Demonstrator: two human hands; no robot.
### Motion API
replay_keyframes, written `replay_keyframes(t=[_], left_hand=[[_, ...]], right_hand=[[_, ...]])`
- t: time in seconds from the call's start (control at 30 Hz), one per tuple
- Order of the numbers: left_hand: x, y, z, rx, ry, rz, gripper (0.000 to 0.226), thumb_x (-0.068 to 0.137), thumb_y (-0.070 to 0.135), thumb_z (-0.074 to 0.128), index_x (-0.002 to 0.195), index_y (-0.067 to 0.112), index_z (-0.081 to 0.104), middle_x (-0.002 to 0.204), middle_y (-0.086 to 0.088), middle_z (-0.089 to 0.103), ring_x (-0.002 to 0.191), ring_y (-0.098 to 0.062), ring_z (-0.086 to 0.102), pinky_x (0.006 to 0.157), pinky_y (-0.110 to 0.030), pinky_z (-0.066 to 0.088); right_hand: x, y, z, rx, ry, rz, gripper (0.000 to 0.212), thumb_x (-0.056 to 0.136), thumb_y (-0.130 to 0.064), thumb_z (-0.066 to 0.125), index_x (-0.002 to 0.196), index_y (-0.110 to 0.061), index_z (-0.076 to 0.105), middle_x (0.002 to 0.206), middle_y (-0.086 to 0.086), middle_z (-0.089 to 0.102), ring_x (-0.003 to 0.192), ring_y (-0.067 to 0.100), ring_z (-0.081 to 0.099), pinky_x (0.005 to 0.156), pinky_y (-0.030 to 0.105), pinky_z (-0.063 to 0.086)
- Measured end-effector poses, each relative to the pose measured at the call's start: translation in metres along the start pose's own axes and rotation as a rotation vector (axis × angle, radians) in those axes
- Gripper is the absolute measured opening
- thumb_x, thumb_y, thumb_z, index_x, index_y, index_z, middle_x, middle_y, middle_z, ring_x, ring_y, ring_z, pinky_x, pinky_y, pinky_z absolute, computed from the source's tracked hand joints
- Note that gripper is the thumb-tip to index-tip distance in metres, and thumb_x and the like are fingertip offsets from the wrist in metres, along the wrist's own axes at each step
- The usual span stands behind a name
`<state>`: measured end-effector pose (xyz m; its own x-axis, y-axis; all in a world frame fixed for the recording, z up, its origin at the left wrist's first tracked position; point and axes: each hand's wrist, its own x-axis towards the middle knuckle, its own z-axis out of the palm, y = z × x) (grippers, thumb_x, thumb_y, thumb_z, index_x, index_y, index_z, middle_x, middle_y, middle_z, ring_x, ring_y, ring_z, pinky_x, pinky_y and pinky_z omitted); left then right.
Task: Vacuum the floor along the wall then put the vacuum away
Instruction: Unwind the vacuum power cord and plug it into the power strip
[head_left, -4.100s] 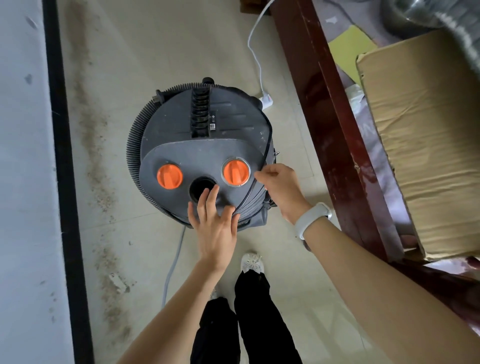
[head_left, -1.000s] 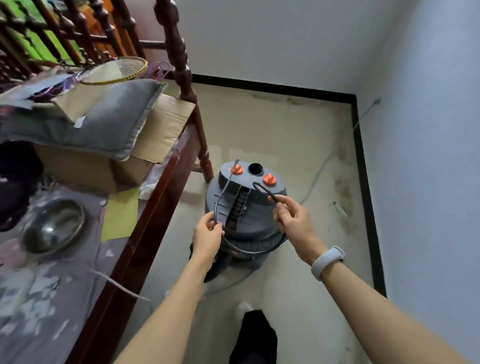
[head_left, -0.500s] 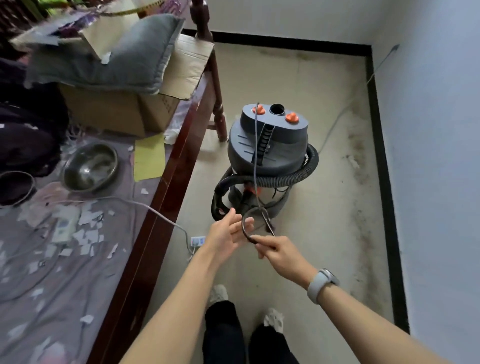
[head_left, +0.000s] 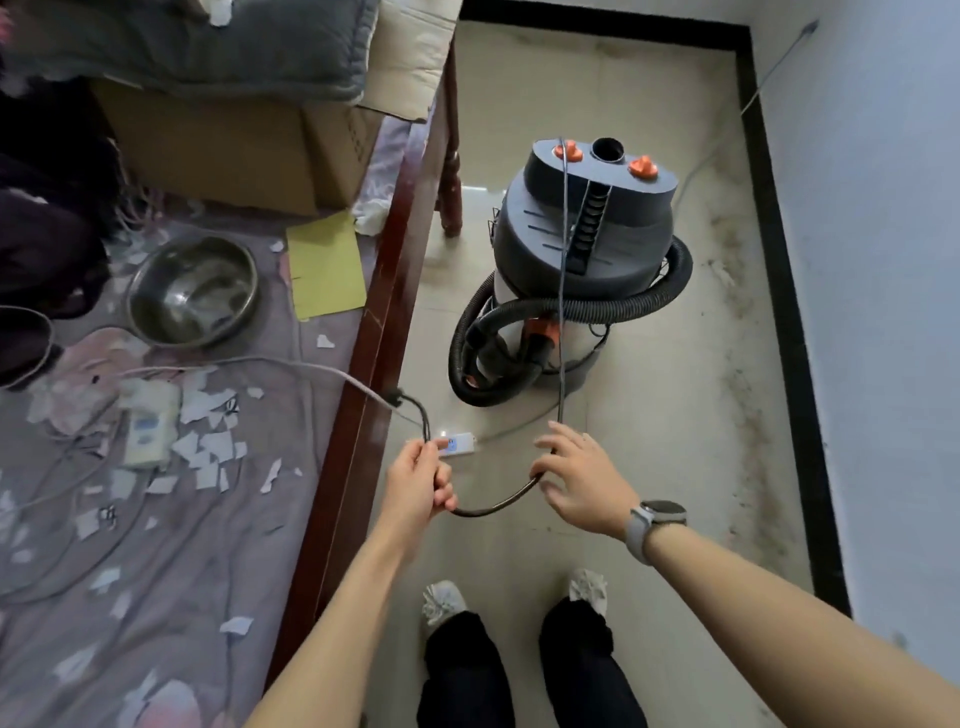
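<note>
Presently, in the head view, the left hand (head_left: 418, 483) is clenched around the black power cord (head_left: 562, 270), while the right hand (head_left: 576, 480) guides the cord with loosely spread fingers; the vacuum (head_left: 587, 249) stands on the floor (head_left: 675, 415) between bed (head_left: 374, 332) and wall (head_left: 883, 260). Ideally, the person gathers even loops hand over hand, keeping slack so the cord draped over the lid does not tip the canister.

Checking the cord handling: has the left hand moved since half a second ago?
Yes. The left hand, gripping the black cord, has shifted left toward the bed frame, apart from the right hand.
</note>
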<state>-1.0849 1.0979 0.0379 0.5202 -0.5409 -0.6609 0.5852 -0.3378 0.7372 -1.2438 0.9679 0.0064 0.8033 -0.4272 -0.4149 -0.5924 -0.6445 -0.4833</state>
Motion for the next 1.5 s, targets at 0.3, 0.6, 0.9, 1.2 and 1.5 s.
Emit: replay_keyframes(t=[0.3,0.6,0.9,1.2,1.5], left_hand=[[-0.009,-0.013,-0.019,-0.024,-0.009,0.001,0.025,0.103,0.013,0.030,0.086,0.008,0.048,0.044,0.008,0.034,0.034,-0.004,0.028,0.037,-0.018,0.033],[-0.011,-0.014,-0.030,0.041,-0.018,0.003,0.025,0.102,0.010,0.031,0.084,0.007,0.049,0.043,0.007,0.034,0.034,-0.006,0.030,0.039,-0.020,0.038],[-0.009,-0.007,-0.045,0.020,0.170,0.061,0.027,0.102,0.010,0.031,0.084,0.006,0.051,0.054,-0.003,0.032,0.034,-0.006,0.029,0.038,-0.021,0.038],[-0.020,-0.068,-0.051,0.250,-0.048,-0.068,0.024,0.101,0.007,0.033,0.108,0.023,0.051,0.053,-0.002,0.039,0.033,-0.006,0.033,0.039,-0.021,0.042],[0.025,-0.156,-0.027,0.480,-0.150,-0.059,0.027,0.098,-0.001,0.034,0.104,0.009,0.059,0.071,0.003,0.056,0.046,0.001,0.046,0.061,-0.019,0.043]], right_hand=[[0.098,-0.047,-0.047,1.459,0.202,0.628,0.020,0.097,-0.008,0.037,0.114,-0.014,0.045,0.117,0.006,0.050,0.124,0.027,0.043,0.104,0.053,0.034],[0.152,-0.062,-0.083,1.301,0.441,0.508,0.030,0.099,-0.006,0.028,0.113,-0.008,0.055,0.064,0.000,0.034,0.049,0.009,0.031,0.036,0.014,0.025],[0.149,-0.141,-0.062,0.382,0.032,-0.205,0.039,0.097,-0.003,0.040,0.133,-0.011,0.054,0.076,-0.023,0.046,0.064,-0.007,0.042,0.063,0.009,0.033],[0.035,-0.026,0.049,0.281,-0.247,0.272,0.034,0.098,-0.007,0.039,0.124,-0.006,0.061,0.093,0.006,0.064,0.081,0.018,0.052,0.071,0.021,0.038],[0.049,0.065,0.120,0.602,-0.044,0.720,0.041,0.093,0.003,0.034,0.131,0.003,0.049,0.074,0.004,0.056,0.056,0.009,0.042,0.050,0.017,0.033]])
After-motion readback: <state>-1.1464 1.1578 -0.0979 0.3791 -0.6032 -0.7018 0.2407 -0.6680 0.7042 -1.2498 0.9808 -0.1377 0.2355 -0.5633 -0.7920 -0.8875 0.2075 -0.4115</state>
